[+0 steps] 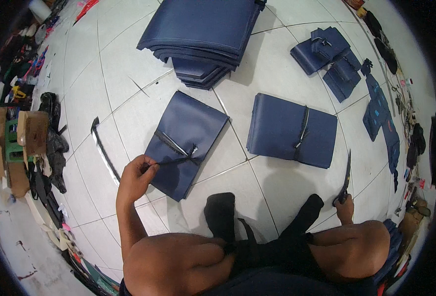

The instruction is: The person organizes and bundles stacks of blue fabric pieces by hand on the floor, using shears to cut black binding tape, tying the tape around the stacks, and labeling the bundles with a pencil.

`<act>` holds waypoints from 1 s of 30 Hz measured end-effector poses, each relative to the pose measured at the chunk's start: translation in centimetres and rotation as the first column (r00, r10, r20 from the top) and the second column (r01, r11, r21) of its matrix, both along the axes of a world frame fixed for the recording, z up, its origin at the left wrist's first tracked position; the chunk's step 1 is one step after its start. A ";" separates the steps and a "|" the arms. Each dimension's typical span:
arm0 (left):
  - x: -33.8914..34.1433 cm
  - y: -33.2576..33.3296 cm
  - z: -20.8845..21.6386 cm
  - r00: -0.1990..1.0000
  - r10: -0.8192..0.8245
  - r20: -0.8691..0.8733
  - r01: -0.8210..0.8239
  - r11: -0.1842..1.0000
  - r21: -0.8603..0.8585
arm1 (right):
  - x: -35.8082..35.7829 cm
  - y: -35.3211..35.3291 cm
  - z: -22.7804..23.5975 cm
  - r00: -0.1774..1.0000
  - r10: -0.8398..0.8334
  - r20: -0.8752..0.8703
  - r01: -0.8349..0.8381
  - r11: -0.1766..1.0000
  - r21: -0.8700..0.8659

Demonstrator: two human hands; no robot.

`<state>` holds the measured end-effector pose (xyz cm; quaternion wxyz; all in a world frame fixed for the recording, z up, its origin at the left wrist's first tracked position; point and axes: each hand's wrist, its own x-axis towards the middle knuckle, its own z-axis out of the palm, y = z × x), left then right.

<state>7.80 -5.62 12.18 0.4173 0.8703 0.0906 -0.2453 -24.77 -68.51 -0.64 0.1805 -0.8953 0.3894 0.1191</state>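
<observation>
In front of me on the tiles lies a stack of dark blue sheets (198, 116), tied round with a black strip (171, 143). My left hand (138, 177) is closed in a pinch on the strip's loose end at the stack's left edge. To the right is a second tied stack of blue sheets (277, 126), bound by a similar knotted strip; neither hand touches it. Low on the right, my right hand (345, 209) is closed round the handles of a pair of scissors (347, 177), whose blades point away from me.
A tall pile of larger blue sheets (198, 29) stands ahead. Smaller blue bundles (326, 54) and cut blue scraps (378, 111) lie at the far right. A black-and-white strip (104, 150) is left of my hand. Cardboard and a green crate (13, 140) line the left wall.
</observation>
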 end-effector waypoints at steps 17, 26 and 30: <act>0.3 -0.9 3.2 0.970 0.000 0.243 -0.015 0.998 0.060 | 30.8 19.7 13.7 0.253 0.959 0.132 -0.968 0.252 0.022; -0.3 -1.7 1.9 0.938 0.065 0.339 -0.045 0.997 -0.068 | 32.2 28.4 8.6 0.017 0.981 0.194 -1.000 0.018 -0.004; 1.1 3.4 0.4 0.801 0.188 0.568 -0.159 0.982 -0.102 | 30.6 25.8 6.5 0.036 0.947 0.319 -0.999 0.023 0.042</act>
